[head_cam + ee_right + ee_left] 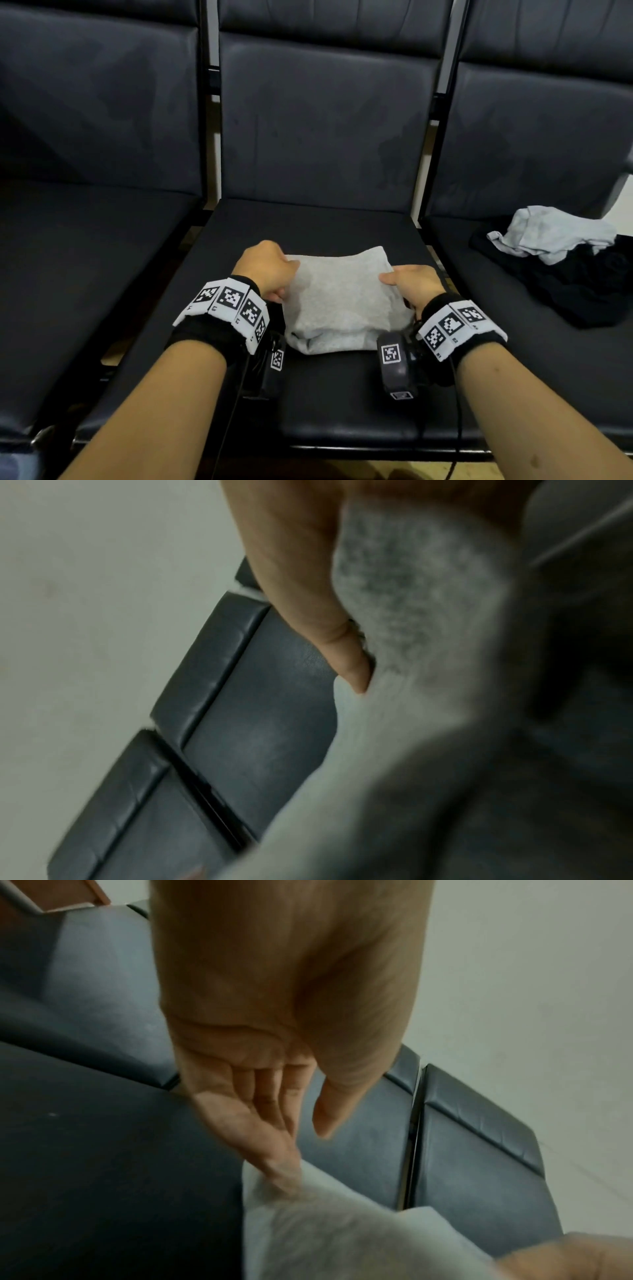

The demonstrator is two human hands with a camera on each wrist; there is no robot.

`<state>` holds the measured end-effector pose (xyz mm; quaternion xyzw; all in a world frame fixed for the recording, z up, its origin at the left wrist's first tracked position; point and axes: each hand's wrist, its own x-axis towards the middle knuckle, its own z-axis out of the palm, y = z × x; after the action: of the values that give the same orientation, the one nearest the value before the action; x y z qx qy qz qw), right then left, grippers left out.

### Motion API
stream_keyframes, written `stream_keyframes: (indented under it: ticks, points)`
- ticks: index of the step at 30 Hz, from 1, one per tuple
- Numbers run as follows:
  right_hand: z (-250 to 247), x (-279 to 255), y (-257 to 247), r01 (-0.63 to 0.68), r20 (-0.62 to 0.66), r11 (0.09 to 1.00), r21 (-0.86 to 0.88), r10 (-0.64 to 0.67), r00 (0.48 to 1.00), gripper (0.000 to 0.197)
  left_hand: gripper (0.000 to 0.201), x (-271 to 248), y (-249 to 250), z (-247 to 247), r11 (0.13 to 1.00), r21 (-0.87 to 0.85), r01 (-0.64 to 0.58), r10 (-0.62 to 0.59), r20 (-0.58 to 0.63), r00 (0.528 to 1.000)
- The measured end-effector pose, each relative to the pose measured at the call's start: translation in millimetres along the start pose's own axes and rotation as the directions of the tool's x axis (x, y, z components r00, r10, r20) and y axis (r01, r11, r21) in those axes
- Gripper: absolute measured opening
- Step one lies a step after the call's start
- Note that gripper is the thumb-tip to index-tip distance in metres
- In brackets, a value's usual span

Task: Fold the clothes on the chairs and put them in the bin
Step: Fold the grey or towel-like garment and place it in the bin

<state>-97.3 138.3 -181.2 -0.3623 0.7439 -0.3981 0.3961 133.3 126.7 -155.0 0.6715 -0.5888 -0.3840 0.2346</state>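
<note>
Head view: grey folded cloth (342, 301) near front-middle of centre seat (308, 219).
Left hand (267, 270) and right hand (414, 284) fingers gripping its side edges; loose grip could undo fold.

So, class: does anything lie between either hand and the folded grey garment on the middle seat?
No. The left hand and right hand already grip the grey garment at its two sides. The bin is not in view, so that path cannot be judged.
</note>
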Motion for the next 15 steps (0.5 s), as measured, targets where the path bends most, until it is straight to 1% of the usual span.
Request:
stream_keyframes:
  ticks: [1, 4, 6, 7, 9, 11, 14, 15]
  points:
    - [0.4, 2.4, 1.7, 0.01, -0.029, 0.998, -0.055, -0.011, 1.0, 0.021, 0.028, 1.2, -2.2, 0.6, 0.998, 0.047, 0.028, -0.028, -0.005, 1.0]
    - [-0.1, 3.3, -1.0, 0.018, -0.078, 0.98, -0.2, -0.034, 0.996, 0.014, 0.057, 1.9, -3.4, 3.5, 0.983, 0.124, 0.133, -0.136, 0.021, 0.99]
    - [-1.1, 3.1, -4.7, 0.015, -0.109, 0.979, -0.203, -0.038, 0.993, 0.02, 0.074, 2.2, -2.9, 7.6, 0.975, 0.148, 0.168, -0.178, 0.06, 0.982]
    - [-2.0, 2.9, -5.5, 0.011, -0.12, 0.98, -0.2, -0.036, 0.992, 0.021, 0.081, 2.9, -2.6, 10.1, 0.969, 0.185, 0.164, -0.182, 0.09, 0.979]
    - [-2.5, 1.6, -5.2, 0.003, -0.129, 0.969, -0.246, -0.036, 0.991, 0.03, 0.085, 2.9, -1.1, 15.0, 0.948, 0.291, 0.127, -0.169, 0.124, 0.978]
    - [-2.0, 0.1, -4.0, -0.032, -0.124, 0.944, -0.329, -0.009, 0.992, 0.039, 0.085, 0.7, 1.3, 19.5, 0.922, 0.377, 0.091, -0.147, 0.121, 0.982]
    - [-1.2, -1.3, -1.8, -0.051, -0.131, 0.905, -0.422, -0.005, 0.991, 0.035, 0.085, -5.2, 6.4, 25.7, 0.889, 0.454, 0.065, -0.138, 0.13, 0.982]
    - [-0.9, -2.2, -2.3, -0.044, -0.133, 0.898, -0.437, -0.017, 0.991, 0.036, 0.084, -6.1, 6.9, 27.1, 0.878, 0.475, 0.059, -0.137, 0.132, 0.982]
